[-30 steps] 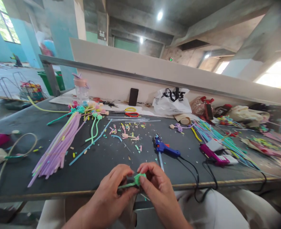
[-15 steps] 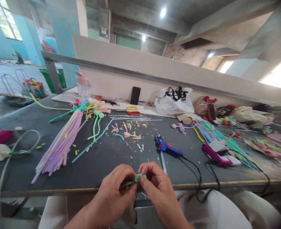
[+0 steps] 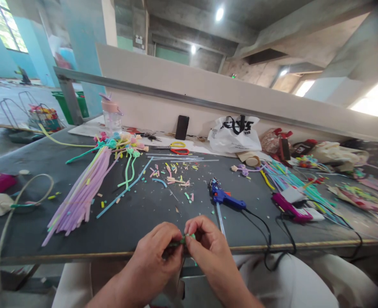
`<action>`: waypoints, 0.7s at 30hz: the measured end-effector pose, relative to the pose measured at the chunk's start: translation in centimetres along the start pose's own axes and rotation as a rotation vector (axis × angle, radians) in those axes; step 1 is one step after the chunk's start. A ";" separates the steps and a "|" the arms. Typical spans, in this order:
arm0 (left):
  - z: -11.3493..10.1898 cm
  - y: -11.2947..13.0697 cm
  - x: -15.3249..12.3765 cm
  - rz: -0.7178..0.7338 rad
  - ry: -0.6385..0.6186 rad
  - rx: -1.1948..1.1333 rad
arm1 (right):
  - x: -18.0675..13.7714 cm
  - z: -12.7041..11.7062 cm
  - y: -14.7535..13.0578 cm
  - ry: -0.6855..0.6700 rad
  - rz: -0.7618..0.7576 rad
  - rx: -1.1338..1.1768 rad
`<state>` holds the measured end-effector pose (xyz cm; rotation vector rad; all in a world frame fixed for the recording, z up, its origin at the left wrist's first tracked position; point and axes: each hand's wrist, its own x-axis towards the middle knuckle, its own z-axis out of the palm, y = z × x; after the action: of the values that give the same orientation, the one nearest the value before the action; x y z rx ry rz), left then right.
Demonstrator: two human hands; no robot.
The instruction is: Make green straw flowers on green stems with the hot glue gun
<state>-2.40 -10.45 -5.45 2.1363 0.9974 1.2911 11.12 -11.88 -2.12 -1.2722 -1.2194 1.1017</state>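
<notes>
At the table's front edge, my left hand (image 3: 158, 248) and my right hand (image 3: 208, 246) are close together, fingertips pinched on a small green pipe cleaner piece (image 3: 183, 240). Fingers cover much of it, so its full shape is hidden. A blue hot glue gun (image 3: 227, 199) lies beyond my right hand, a clear glue stick (image 3: 220, 218) reaching back from it towards me. Short cut bits of pipe cleaner (image 3: 176, 182) are scattered ahead of both hands. To the left lies a bundle of lilac pipe cleaners (image 3: 80, 196), with several knotted coloured pieces (image 3: 121, 141) at its far end.
Red and yellow-handled scissors (image 3: 179, 151) lie near the back, by clear glue sticks (image 3: 176, 158). A phone (image 3: 182, 127), a bottle (image 3: 112, 117) and a white bag (image 3: 235, 134) stand along the partition. Black cable (image 3: 266, 235) loops over the front edge; a magenta tool (image 3: 291, 208) lies right.
My right fingers have shifted slightly over the green piece, so less of it shows. My left hand stays nearly in place, and the things on the table have not moved.
</notes>
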 end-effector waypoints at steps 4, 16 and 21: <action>0.1 -0.1 0.0 -0.035 -0.011 0.000 | 0.2 0.2 0.8 0.004 -0.028 -0.046; -1.1 0.6 0.1 -0.073 -0.097 -0.047 | 1.8 -0.1 -0.9 -0.043 0.224 0.109; -0.9 0.8 0.5 -0.028 -0.063 0.019 | 1.8 0.1 -1.4 -0.064 0.244 0.096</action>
<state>-2.79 -10.58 -4.21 2.1553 1.0139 1.1986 11.02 -10.16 -0.67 -1.3447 -1.0635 1.3699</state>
